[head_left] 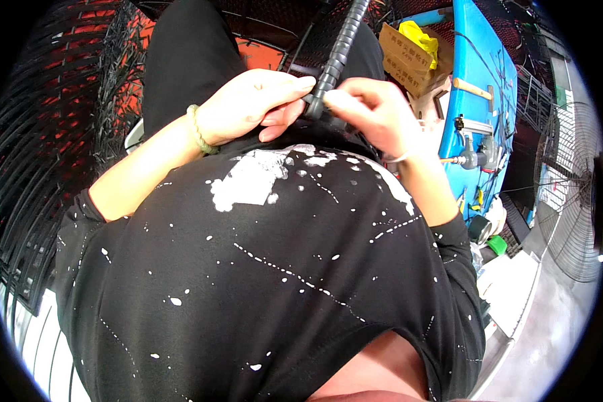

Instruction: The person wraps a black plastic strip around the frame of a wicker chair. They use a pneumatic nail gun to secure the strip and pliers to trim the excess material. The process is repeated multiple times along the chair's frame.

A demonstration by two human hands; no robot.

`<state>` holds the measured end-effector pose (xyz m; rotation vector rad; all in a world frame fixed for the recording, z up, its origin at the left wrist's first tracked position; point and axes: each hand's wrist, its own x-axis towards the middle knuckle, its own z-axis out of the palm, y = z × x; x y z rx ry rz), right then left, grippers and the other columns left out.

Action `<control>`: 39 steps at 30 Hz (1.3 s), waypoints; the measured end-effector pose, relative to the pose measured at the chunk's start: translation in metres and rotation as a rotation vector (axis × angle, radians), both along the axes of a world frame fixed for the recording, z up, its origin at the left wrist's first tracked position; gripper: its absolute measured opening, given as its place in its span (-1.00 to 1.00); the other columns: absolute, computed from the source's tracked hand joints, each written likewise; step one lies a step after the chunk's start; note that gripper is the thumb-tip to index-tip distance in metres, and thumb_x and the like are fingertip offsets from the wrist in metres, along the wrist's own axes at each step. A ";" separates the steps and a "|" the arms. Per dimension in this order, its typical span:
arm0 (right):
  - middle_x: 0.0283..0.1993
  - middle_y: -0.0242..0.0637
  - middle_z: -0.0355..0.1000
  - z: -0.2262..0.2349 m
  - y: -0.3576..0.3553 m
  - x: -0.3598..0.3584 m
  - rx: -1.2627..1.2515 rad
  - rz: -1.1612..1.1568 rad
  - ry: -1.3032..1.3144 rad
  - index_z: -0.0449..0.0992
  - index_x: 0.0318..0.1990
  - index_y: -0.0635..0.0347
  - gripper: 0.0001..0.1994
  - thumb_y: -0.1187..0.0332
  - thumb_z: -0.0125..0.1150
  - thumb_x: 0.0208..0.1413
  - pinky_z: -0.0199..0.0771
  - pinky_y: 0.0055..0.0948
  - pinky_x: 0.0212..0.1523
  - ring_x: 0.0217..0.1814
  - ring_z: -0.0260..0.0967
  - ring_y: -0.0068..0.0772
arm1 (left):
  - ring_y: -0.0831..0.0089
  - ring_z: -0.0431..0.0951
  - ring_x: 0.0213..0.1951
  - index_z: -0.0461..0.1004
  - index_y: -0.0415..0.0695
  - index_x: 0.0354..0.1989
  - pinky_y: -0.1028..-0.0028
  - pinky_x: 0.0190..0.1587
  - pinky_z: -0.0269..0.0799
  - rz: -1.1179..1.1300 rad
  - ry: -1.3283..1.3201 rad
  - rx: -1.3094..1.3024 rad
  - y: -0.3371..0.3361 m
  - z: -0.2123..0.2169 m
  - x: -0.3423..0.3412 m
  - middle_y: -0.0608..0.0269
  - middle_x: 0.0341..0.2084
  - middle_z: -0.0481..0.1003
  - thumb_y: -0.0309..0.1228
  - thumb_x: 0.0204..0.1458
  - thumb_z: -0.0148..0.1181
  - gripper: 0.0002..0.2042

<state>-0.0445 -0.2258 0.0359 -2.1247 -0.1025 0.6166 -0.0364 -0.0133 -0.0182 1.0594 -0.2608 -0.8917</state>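
A black rod, wound in a spiral with dark strip, slants down between my thighs toward my lap. Its lower end sits between my two hands. On its left side, my left hand is closed, thumb and forefinger pinching at the rod near that end. My right hand is on the other side, fingers curled in and thumb pressed toward the rod's end. What the right fingers hold is hidden behind them and too dark to make out.
Black curved strips crowd the left side. At the right stands a blue bench with a wooden-handled tool and a metal clamp-like tool. A cardboard box with a yellow bag stands beside it; a caged fan is farther right.
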 end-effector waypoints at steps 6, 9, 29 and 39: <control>-0.65 -0.47 0.34 -0.006 0.017 -0.003 0.175 -0.091 0.325 0.48 -0.53 0.29 -0.64 0.13 0.29 0.05 0.22 -0.67 -0.60 -0.62 0.24 -0.71 | 0.58 0.19 -0.79 0.32 -0.18 -0.59 0.59 -0.70 0.12 -0.032 0.066 -0.132 0.003 -0.012 -0.001 0.40 -0.82 0.15 -0.18 0.25 -0.12 -0.59; -0.52 -0.34 0.45 -0.007 0.012 -0.004 0.315 -0.106 0.413 0.47 -0.42 0.30 -0.72 0.22 0.19 0.13 0.38 -0.63 -0.46 -0.52 0.38 -0.60 | 0.56 0.21 -0.81 0.34 -0.20 -0.64 0.58 -0.70 0.12 -0.017 0.116 -0.174 0.003 -0.011 -0.002 0.37 -0.84 0.15 -0.20 0.23 -0.11 -0.57; -0.65 -0.39 0.29 0.029 0.006 -0.018 0.206 0.101 0.068 0.47 -0.61 0.34 -0.68 0.39 0.06 0.19 0.12 -0.59 -0.56 -0.61 0.18 -0.66 | 0.65 0.15 -0.80 0.30 -0.15 -0.68 0.62 -0.70 0.07 0.048 -0.077 -0.080 0.005 -0.010 -0.004 0.46 -0.84 0.16 -0.20 0.22 -0.03 -0.58; -0.50 -0.36 0.40 0.029 -0.017 -0.007 0.599 -0.084 -0.287 0.52 -0.33 0.38 -0.71 0.32 -0.04 0.25 0.32 -0.63 -0.41 -0.49 0.30 -0.62 | 0.57 0.12 -0.74 0.29 -0.13 -0.67 0.54 -0.66 -0.01 0.245 -1.314 0.484 0.031 0.057 0.002 0.37 -0.77 0.14 -0.42 -0.23 0.37 -0.71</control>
